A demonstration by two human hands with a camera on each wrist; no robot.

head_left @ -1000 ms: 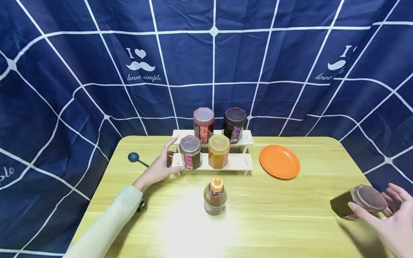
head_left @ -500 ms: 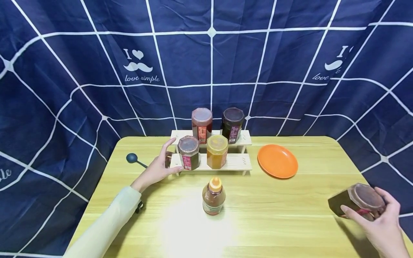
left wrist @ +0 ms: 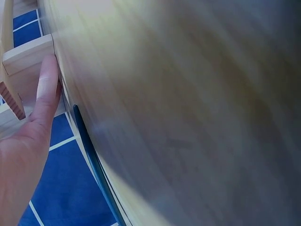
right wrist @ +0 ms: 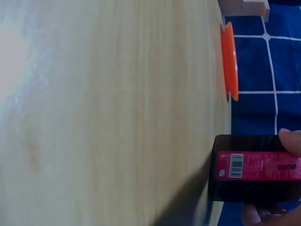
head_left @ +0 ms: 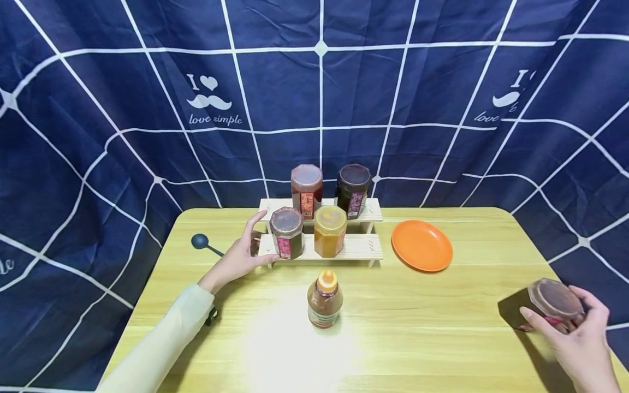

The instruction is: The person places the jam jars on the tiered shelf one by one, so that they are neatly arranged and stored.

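In the head view my left hand [head_left: 238, 256] grips the left end of a two-step wooden rack [head_left: 366, 248], thumb along the lower step's front and index finger by the upper step. Nearest to it on the lower step stands a dark jar with a pink label [head_left: 287, 232]; beside that is a yellow jar [head_left: 330, 232]. At the far right, my right hand [head_left: 582, 338] holds another dark jar [head_left: 528, 305], tilted, with the lid end toward the palm. The right wrist view shows its pink label and barcode [right wrist: 236, 165]; most of that hand is out of frame.
A red jar [head_left: 307, 191] and a dark purple-labelled jar [head_left: 354, 191] occupy the upper step. In front stands a squeeze bottle with an orange cap [head_left: 324, 300]. An orange plate [head_left: 421, 245] lies right of the rack, a dark spoon [head_left: 200, 240] left. Blue cloth [head_left: 275, 98] surrounds the table.
My right hand's fingers have closed in around the tilted jar, and hand and jar have shifted slightly left. The left hand stays at the rack; the head view has moved slightly.
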